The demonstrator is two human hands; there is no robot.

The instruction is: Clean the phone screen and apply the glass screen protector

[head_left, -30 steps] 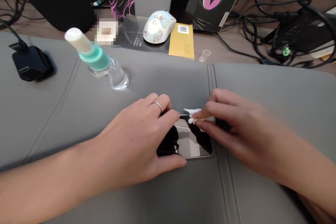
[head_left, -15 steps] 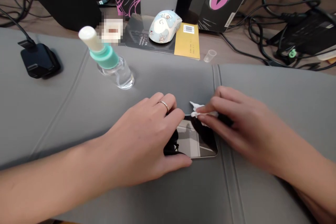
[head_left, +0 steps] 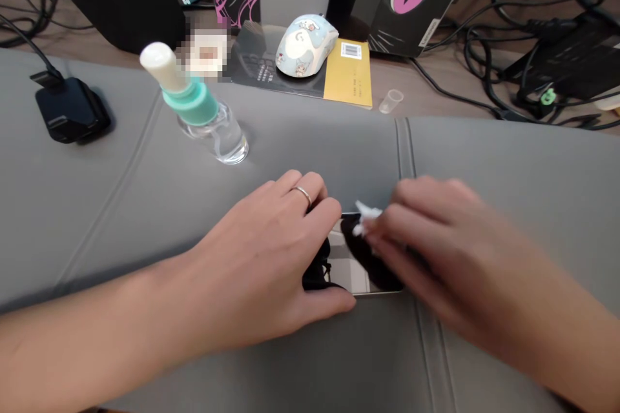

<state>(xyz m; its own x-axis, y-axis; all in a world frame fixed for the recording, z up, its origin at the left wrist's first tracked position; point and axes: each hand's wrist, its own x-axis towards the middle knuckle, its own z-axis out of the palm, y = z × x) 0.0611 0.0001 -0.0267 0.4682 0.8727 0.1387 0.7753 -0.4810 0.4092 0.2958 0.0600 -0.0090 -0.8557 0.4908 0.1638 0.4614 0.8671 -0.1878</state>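
Note:
A dark, glossy smartphone (head_left: 356,264) lies flat on the grey desk mat, its screen mirroring light shapes. My left hand (head_left: 276,251), with a ring on one finger, grips the phone's left part by its far and near edges and hides that end. Pinched in the fingers of my right hand (head_left: 431,245) is a crumpled white tissue (head_left: 367,214), at the far right part of the screen. Motion blurs the right hand, and it covers the phone's right end. Beyond my left hand stands a clear spray bottle (head_left: 213,122) with a mint collar.
A patterned mouse (head_left: 306,45) rests on a black and yellow booklet (head_left: 347,74) at the back. Near it lies a small clear cap (head_left: 391,101). A black charger (head_left: 72,110) sits at left on the mat (head_left: 300,368). Black cables (head_left: 477,71) tangle at back right.
My right hand has moved slightly nearer to me with the tissue, from the phone's far edge onto the screen. My left hand keeps its hold on the phone.

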